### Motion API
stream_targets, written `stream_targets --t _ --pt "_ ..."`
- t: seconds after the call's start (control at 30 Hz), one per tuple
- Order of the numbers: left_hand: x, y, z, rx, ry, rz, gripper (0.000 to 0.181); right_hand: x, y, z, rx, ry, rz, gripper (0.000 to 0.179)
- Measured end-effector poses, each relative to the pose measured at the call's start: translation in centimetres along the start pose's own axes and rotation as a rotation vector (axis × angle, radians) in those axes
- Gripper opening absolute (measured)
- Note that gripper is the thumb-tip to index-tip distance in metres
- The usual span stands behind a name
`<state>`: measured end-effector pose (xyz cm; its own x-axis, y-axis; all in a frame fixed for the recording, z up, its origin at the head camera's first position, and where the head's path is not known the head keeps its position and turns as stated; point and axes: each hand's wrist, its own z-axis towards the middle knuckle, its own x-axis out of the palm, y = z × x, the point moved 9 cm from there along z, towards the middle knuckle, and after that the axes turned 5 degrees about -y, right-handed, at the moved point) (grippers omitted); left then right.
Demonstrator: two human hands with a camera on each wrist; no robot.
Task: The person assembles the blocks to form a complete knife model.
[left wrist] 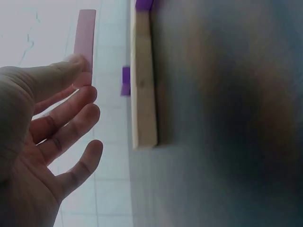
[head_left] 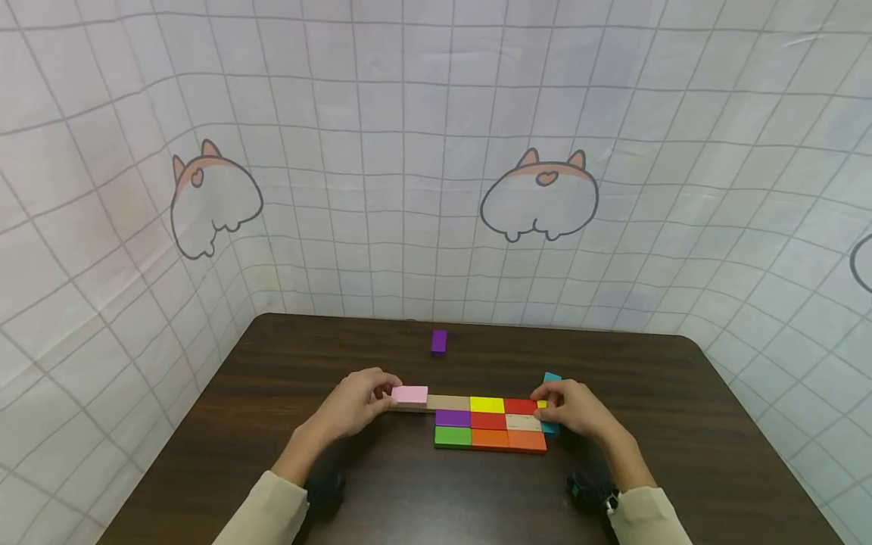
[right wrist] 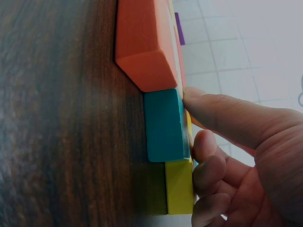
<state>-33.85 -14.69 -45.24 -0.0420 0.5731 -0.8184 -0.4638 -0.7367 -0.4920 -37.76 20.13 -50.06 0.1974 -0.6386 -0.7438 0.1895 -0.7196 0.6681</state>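
My left hand (head_left: 354,401) pinches a pink block (head_left: 410,394) between thumb and fingertip. In the left wrist view the pink block (left wrist: 85,35) hangs in the air, apart from the bare wooden blocks (left wrist: 145,104). At the right end of a flat layout of coloured blocks is my right hand (head_left: 579,405). Its thumb and curled fingers are about a yellow block (right wrist: 180,189), against a teal block (right wrist: 163,125) and an orange block (right wrist: 147,47). The hand partly covers the yellow block in the head view.
The layout has three rows, with a yellow block (head_left: 487,405), a purple block (head_left: 453,418) and a green block (head_left: 453,437) among them. Another purple block (head_left: 439,343) is near the back edge of the dark table (head_left: 306,344). A gridded white curtain (head_left: 381,189) surrounds the table.
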Motion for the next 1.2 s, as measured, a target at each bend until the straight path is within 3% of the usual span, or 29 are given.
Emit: stream_targets --t 0.23,0.47,0.87,1.2 --pt "1.9 -2.9 -2.5 0.09 0.039 0.052 0.022 0.0 0.0 0.1 0.003 0.003 0.0 0.024" --pt "3.9 -4.6 -4.1 0.091 0.117 0.082 0.02 0.0 -0.1 0.2 -0.01 0.006 -0.005 0.024" --pt "5.0 -4.7 -4.4 0.026 0.135 0.043 0.017 -0.1 0.0 0.2 -0.008 0.005 -0.007 0.024" --pt "4.9 -4.9 -3.9 0.006 0.12 0.12 0.022 -0.1 -0.1 0.3 -0.003 0.002 -0.016 0.024"
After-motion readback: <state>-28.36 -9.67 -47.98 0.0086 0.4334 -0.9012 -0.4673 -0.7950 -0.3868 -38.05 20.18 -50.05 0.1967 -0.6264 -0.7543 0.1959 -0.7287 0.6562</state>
